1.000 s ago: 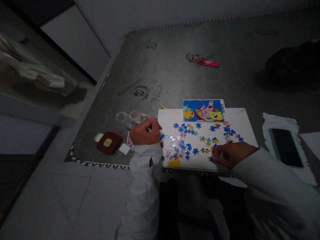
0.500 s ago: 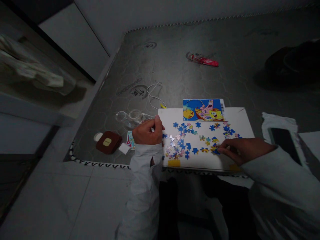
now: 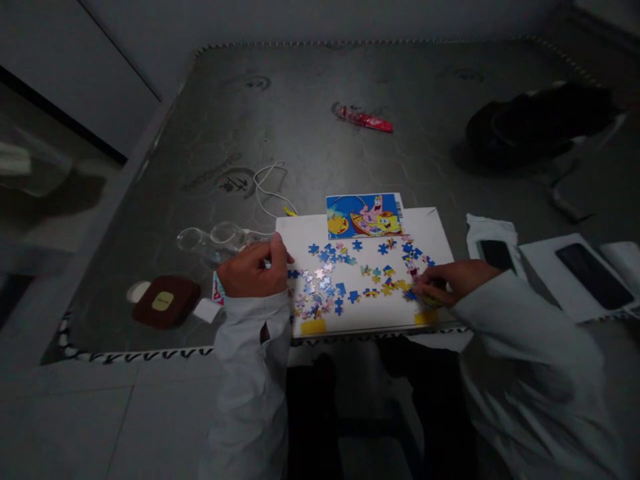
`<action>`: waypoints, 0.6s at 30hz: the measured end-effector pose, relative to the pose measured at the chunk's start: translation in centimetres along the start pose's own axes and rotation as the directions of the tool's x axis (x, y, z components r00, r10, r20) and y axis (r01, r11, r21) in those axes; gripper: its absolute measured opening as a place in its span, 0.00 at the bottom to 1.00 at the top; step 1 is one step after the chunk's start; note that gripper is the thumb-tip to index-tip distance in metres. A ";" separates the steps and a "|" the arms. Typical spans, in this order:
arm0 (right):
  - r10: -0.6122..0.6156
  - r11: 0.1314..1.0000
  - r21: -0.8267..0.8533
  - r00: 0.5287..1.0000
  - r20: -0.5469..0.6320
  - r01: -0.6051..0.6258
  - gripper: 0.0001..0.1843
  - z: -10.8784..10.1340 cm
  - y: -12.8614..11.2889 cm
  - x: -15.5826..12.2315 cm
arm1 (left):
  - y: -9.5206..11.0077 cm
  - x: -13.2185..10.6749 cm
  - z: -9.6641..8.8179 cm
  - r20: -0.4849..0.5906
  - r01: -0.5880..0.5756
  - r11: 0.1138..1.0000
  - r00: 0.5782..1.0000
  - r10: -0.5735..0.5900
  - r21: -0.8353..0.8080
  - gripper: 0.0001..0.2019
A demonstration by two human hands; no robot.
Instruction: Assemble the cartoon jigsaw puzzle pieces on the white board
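On white board point(image 3: 430, 230) I see loose puzzle pieces point(image 3: 325, 280), left hand point(image 3: 250, 270) curled at its edge, grip unclear, right hand point(image 3: 453, 280) fingertips pressed on pieces, reference picture point(image 3: 364, 215) behind.

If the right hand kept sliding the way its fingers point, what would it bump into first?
The right hand points leftward across the white board. It would likely first meet the loose yellow and blue puzzle pieces just past its fingers. Depth is hard to judge in this dim view.

Your puzzle pieces point(image 3: 345, 280): blue, yellow, pink (mostly blue); board point(image 3: 430, 230) white; sleeves point(image 3: 253, 347) pale grey.
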State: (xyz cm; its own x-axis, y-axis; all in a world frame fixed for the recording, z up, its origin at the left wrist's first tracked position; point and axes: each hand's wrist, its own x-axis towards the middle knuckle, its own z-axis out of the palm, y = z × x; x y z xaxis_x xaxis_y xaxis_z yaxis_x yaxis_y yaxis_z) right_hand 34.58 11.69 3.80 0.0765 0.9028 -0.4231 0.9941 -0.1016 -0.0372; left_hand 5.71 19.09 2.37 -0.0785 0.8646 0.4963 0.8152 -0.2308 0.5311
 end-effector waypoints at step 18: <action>-0.047 0.946 0.302 0.969 -0.244 0.122 0.12 -2.1 -4.0 -0.2 | 2.6 -1.8 2.4 0.370 -0.579 0.740 0.641 0.673 -0.342 0.21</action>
State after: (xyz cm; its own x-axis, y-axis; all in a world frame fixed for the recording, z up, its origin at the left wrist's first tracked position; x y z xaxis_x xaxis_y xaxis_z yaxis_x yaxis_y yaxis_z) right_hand 30.71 12.80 5.96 0.0457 0.9813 -0.1872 0.9262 -0.1118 -0.3600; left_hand 9.38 17.95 1.20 0.7100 0.5641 0.4216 0.4527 -0.8242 0.3403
